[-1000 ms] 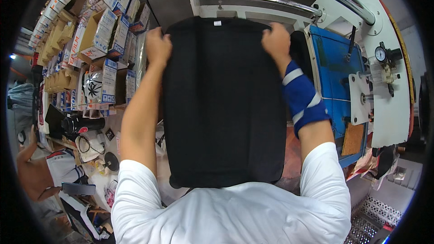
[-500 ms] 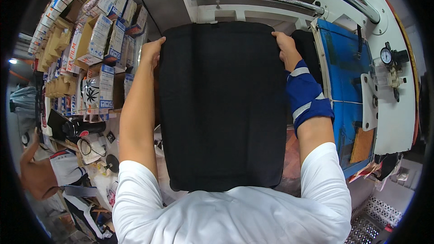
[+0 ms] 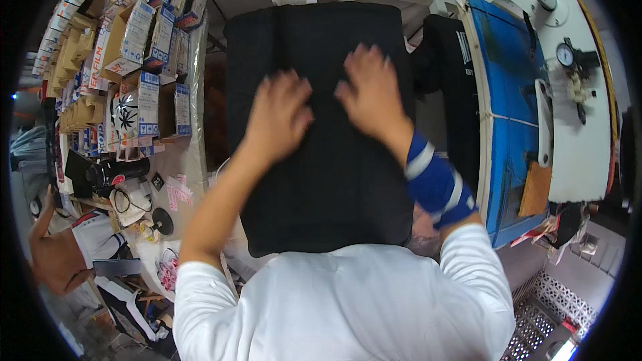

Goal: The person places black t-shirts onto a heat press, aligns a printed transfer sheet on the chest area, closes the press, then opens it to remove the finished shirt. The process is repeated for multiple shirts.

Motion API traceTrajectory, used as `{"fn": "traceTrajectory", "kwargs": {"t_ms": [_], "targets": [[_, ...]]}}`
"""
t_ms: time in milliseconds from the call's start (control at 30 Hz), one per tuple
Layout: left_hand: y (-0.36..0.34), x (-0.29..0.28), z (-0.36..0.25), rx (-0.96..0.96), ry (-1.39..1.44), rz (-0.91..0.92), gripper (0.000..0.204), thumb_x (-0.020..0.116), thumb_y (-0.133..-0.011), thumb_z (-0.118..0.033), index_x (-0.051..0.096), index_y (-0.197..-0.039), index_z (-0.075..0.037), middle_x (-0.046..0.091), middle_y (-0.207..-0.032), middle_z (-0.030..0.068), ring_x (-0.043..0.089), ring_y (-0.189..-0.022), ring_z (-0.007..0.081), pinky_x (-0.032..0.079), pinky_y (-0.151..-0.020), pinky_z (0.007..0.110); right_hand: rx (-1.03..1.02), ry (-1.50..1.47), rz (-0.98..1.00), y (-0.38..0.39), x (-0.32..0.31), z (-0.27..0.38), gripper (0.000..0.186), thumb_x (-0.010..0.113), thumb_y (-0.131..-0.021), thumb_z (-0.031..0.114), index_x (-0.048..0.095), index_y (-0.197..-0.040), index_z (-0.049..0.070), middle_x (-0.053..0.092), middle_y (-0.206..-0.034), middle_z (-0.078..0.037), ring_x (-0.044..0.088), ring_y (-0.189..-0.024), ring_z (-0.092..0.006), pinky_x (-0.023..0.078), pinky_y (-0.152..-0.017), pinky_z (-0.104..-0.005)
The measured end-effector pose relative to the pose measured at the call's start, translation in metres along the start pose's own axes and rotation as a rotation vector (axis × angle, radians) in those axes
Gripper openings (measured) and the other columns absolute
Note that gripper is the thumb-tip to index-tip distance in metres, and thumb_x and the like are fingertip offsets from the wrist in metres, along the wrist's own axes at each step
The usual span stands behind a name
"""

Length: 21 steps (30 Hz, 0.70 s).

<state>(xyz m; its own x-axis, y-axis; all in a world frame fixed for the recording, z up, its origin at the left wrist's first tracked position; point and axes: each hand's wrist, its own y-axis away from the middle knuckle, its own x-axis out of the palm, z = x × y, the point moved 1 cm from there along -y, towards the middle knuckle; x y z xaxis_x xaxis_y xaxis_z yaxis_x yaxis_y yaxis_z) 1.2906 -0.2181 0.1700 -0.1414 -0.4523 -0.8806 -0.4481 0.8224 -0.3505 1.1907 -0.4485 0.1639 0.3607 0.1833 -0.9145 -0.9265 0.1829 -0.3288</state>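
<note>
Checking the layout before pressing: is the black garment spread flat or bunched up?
Spread flat. The black garment covers the platen edge to edge, both hands, left and right, resting open-palmed on it.

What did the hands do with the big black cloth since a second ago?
Both hands let go of the far corners of the black cloth and came back toward the person. The left hand and right hand now lie flat, fingers spread, on the middle of it. The cloth stays spread on its board, and the blue panel and the stacked boxes are as before.
</note>
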Motion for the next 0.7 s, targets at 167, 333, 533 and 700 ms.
{"fn": "traceTrajectory", "kwargs": {"t_ms": [167, 333, 533, 700], "targets": [[0.177, -0.030, -0.112, -0.151, 0.027, 0.311, 0.066, 0.069, -0.093, -0.038, 0.053, -0.153, -0.015, 0.040, -0.165, 0.0180, 0.030, -0.155, 0.0446, 0.018, -0.126, 0.062, 0.340, 0.106, 0.254, 0.190, -0.058, 0.061, 0.069, 0.064, -0.097, 0.049, 0.052, -0.153, 0.010, 0.038, -0.164, -0.021, 0.029, -0.153, -0.0463, 0.021, -0.124, -0.0645], [0.268, -0.026, -0.082, -0.382, 0.322, -0.238, 0.039, 0.066, -0.096, -0.022, 0.069, -0.132, -0.008, 0.052, -0.155, 0.0184, 0.041, -0.149, 0.0397, 0.029, -0.122, 0.054, 1.075, -0.817, 0.023, 0.310, -0.031, -0.010, 0.070, 0.062, -0.101, 0.058, 0.060, -0.145, 0.003, 0.062, -0.144, -0.018, 0.057, -0.135, -0.0297, 0.042, -0.114, -0.0434], [0.296, -0.017, 0.024, -1.413, 1.400, -0.043, 0.027, 0.064, -0.106, -0.025, 0.071, -0.123, -0.004, 0.075, -0.111, 0.0076, 0.068, -0.107, 0.0223, 0.049, -0.101, 0.041, 1.182, -0.961, 0.237, 0.313, -0.055, -0.045, 0.054, 0.072, -0.098, 0.051, 0.073, -0.113, -0.001, 0.073, -0.102, -0.005, 0.065, -0.089, -0.0115, 0.049, -0.077, -0.0281], [0.335, -0.047, 0.034, -1.141, 1.515, -0.191, 0.022, 0.072, -0.102, -0.022, 0.072, -0.112, -0.002, 0.076, -0.104, 0.0043, 0.070, -0.092, 0.0159, 0.056, -0.086, 0.033, 1.115, -1.267, -0.155, 0.326, -0.075, -0.048, 0.029, 0.076, -0.100, 0.029, 0.071, -0.094, 0.001, 0.069, -0.084, 0.000, 0.060, -0.073, -0.0104, 0.048, -0.068, -0.0269]]}}
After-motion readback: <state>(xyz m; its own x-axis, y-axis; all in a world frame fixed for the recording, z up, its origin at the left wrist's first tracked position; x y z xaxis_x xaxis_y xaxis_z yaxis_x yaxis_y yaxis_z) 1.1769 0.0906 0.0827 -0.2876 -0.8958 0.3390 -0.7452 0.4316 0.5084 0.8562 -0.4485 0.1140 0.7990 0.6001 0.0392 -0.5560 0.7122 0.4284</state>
